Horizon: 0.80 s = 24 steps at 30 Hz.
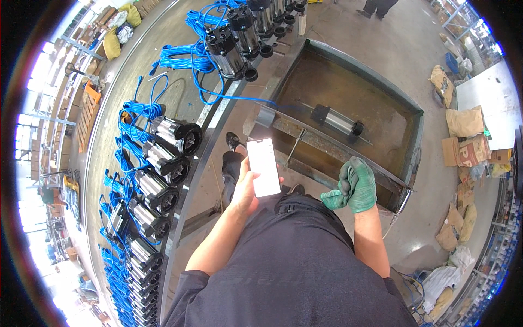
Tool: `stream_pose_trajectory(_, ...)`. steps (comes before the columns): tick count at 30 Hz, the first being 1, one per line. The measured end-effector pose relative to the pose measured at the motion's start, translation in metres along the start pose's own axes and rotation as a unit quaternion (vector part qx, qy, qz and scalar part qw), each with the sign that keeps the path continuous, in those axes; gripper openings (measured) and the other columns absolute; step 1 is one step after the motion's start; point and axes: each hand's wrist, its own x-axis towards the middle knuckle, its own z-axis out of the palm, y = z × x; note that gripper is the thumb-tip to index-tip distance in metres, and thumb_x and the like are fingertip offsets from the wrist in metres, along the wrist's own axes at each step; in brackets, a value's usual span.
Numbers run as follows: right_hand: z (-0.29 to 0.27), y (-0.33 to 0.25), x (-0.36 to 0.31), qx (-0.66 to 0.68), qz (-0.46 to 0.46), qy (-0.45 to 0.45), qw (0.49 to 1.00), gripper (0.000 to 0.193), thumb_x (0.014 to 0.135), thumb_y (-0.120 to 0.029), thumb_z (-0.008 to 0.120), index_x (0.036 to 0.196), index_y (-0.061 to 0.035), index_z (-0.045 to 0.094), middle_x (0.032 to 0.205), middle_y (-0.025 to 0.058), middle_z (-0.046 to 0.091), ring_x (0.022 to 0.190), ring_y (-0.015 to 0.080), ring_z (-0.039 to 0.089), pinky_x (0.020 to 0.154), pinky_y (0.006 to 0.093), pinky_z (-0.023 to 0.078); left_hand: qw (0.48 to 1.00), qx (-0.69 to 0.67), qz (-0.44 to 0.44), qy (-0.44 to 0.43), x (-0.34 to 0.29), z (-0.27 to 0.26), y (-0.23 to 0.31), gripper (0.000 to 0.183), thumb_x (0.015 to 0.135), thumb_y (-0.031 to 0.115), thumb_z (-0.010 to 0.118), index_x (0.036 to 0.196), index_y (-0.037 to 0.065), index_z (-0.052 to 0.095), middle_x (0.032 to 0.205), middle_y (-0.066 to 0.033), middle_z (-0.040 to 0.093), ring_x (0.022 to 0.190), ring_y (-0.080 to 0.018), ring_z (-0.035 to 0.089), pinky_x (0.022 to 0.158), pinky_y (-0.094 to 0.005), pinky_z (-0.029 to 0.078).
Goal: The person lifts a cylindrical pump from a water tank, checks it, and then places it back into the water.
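My bare left hand (247, 188) is closed around a smartphone (263, 168) with a bright, mostly white screen, held in front of my waist. On my right hand (360, 188) is a green knitted glove with grey on it. Its fingers are folded over what looks like a loose green glove (333, 199), part of which sticks out to the left. Beyond both hands, a silver and black pump (339, 120) lies in a metal tank (364, 61) of brownish water. A blue cable (245, 98) runs from the tank toward the workbench.
A long workbench (180, 98) on my left carries a row of lying pumps (158, 158) with bundled blue cables. Upright pumps (224, 53) stand at its far end. Sacks and cartons (466, 147) line the right side. A person's legs (377, 7) show far ahead.
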Motion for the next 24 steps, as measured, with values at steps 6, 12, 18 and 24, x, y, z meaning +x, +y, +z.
stream_pose_trajectory(6, -0.0042, 0.0011, -0.0005, 0.019, -0.006, -0.003, 1.0, 0.041, 0.104, -0.04, 0.061, 0.081, -0.0064, 0.063, 0.056, 0.0032, 0.05, 0.043, 0.0129, 0.045, 0.041, 0.0285, 0.035, 1.0, 0.006, 0.005, 0.028, 0.0003, 0.0068, -0.0018, 0.067, 0.09, 0.005, 0.039, 0.154, 0.015, 0.026, 0.137, -0.0285, 0.06, 0.109, -0.0476, 0.071, 0.094, -0.0572, 0.062)
stream_pose_trajectory(12, -0.0056, 0.0027, 0.0005, 0.018, -0.007, -0.01, 1.0, 0.041, 0.103, -0.04, 0.061, 0.081, -0.0058, 0.063, 0.056, 0.0029, 0.05, 0.043, 0.0128, 0.045, 0.041, 0.0283, 0.035, 0.999, 0.007, 0.005, 0.033, -0.0014, 0.0046, -0.0031, 0.067, 0.089, 0.005, 0.039, 0.154, 0.015, 0.025, 0.138, -0.0288, 0.06, 0.111, -0.0478, 0.07, 0.095, -0.0574, 0.061)
stream_pose_trajectory(18, -0.0032, 0.002, -0.0012, 0.023, -0.009, -0.001, 1.0, 0.042, 0.104, -0.041, 0.061, 0.08, -0.0056, 0.063, 0.055, 0.0029, 0.049, 0.042, 0.0128, 0.045, 0.04, 0.0284, 0.035, 0.999, 0.013, -0.007, 0.031, -0.0045, 0.0063, 0.0001, 0.067, 0.089, 0.005, 0.039, 0.154, 0.015, 0.025, 0.137, -0.029, 0.06, 0.111, -0.0482, 0.07, 0.095, -0.0579, 0.061)
stream_pose_trajectory(24, 0.0007, 0.002, -0.0024, 0.054, -0.031, 0.018, 0.998, 0.024, 0.102, -0.028, 0.065, 0.09, -0.0074, 0.063, 0.071, 0.0042, 0.059, 0.044, 0.0112, 0.046, 0.039, 0.0277, 0.038, 1.0, 0.004, 0.004, 0.028, -0.005, 0.0057, -0.0019, 0.064, 0.09, 0.006, 0.039, 0.153, 0.015, 0.027, 0.136, -0.0282, 0.061, 0.112, -0.0462, 0.07, 0.096, -0.0577, 0.061)
